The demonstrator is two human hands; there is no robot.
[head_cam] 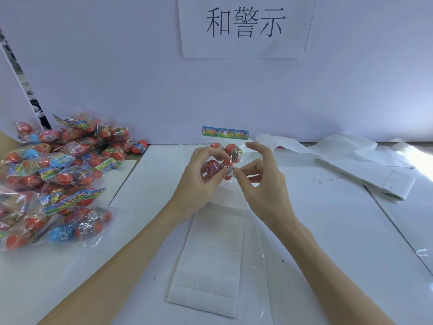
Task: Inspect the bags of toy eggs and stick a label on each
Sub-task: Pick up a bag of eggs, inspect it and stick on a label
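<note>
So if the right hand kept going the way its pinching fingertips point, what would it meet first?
The label the right hand pinches already lies against the bag of toy eggs, so probably that bag, held by the left hand; depth unclear.

Packing/QC workstation; white bench (328, 231), heap of bagged toy eggs (54, 174), label sheet (210, 261), wall sign (244, 24).

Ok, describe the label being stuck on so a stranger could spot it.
Below the wall sign, both hands hold up one bag of toy eggs. The warning label is the small white printed rectangle on its front, pinched by the right hand.
</note>
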